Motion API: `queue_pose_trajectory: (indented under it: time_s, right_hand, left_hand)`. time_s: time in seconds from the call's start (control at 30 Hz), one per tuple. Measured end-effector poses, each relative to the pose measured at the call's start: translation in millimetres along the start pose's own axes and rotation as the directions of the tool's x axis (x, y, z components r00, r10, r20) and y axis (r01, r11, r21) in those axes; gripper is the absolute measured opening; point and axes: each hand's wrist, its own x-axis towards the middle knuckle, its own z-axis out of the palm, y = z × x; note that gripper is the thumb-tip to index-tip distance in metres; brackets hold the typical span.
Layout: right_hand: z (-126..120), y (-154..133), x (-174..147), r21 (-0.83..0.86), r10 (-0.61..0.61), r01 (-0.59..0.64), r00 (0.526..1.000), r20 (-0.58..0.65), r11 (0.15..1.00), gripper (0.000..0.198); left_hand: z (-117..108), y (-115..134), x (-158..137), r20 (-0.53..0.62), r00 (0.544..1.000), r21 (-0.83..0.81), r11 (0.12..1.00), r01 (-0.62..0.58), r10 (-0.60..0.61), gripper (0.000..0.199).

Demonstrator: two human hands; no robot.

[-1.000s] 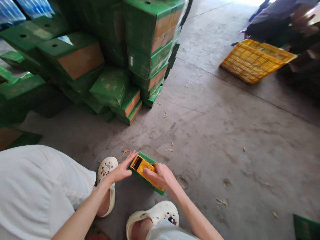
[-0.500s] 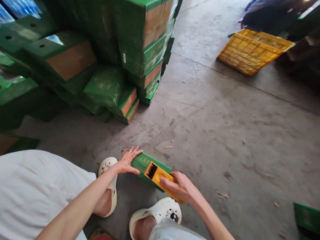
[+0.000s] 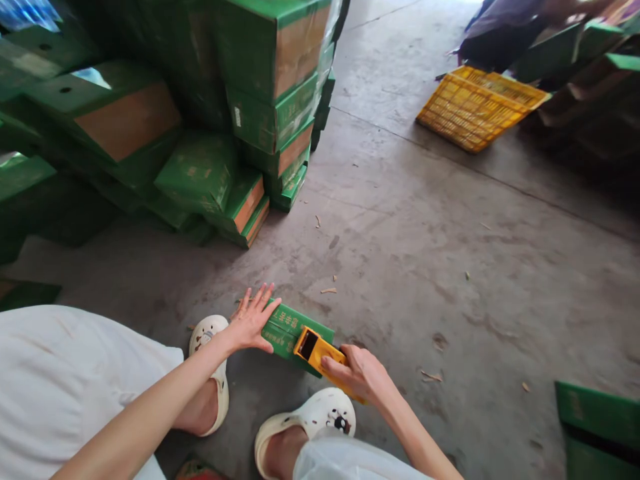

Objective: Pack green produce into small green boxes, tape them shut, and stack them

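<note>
A narrow green cardboard box (image 3: 284,333) with pale printed characters lies on the floor in front of my feet. My left hand (image 3: 253,323) rests on its left end, fingers spread and flat. In my right hand (image 3: 357,370) is a yellow carton stapler (image 3: 327,360), a long tool with a dark opening at its head. The fingers wrap round its body. Its head sits over the box's top near the right end; whether it touches the box cannot be made out.
Stacked green cartons (image 3: 273,73) rise at upper left. A yellow plastic crate (image 3: 477,110) stands tilted at upper right, beside a crouching person (image 3: 500,30). Another green box (image 3: 597,420) lies at lower right. My white clogs (image 3: 327,413) flank the work; scraps dot the concrete floor (image 3: 400,253).
The view has shifted, so the surroundings sit further left and more of the lower-right box shows. The stapler's head has slid slightly right along the box. My left fingers have lifted or spread a little.
</note>
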Motion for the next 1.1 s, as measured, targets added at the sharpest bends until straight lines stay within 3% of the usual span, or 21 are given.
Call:
queue_pose_trajectory:
  time_s: [0.1,0.2,0.3,0.47,0.63,0.77,0.97,1.1]
  right_hand:
    - [0,3,1,0.023,0.005,-0.005,1.000,0.007,1.000,0.042]
    - [1,4,4,0.068,-0.022,0.021,1.000,0.009,0.997,0.042]
    - [3,7,4,0.137,-0.064,0.060,0.998,0.028,0.989,0.040]
    - [-8,36,-19,0.279,-0.144,0.122,0.988,0.060,0.953,0.043]
    - [-20,71,-46,0.107,0.059,-0.064,0.997,0.052,0.992,0.040]
    - [-7,70,-39,0.002,0.150,-0.150,0.988,0.043,0.989,0.038]
    - [-1,59,-24,-0.068,0.167,-0.164,0.985,0.038,0.984,0.044]
    - [-4,58,-26,-0.064,0.172,-0.170,0.984,0.038,0.983,0.040]
  left_hand:
    - [16,36,14,0.066,0.990,0.084,0.988,-0.127,0.122,0.153]
    - [33,61,22,0.091,0.980,0.090,0.978,-0.186,0.178,0.136]
    - [36,65,20,0.062,0.975,0.084,0.972,-0.220,0.215,0.113]
    - [31,59,16,0.075,0.973,0.090,0.970,-0.227,0.220,0.111]
    - [34,60,16,0.048,0.975,0.096,0.971,-0.220,0.216,0.111]
    - [36,60,14,0.028,0.977,0.119,0.970,-0.212,0.210,0.112]
    - [53,86,20,0.047,0.987,0.168,0.973,-0.158,0.152,0.119]
    - [62,112,29,0.090,0.978,0.151,0.968,-0.198,0.186,0.123]
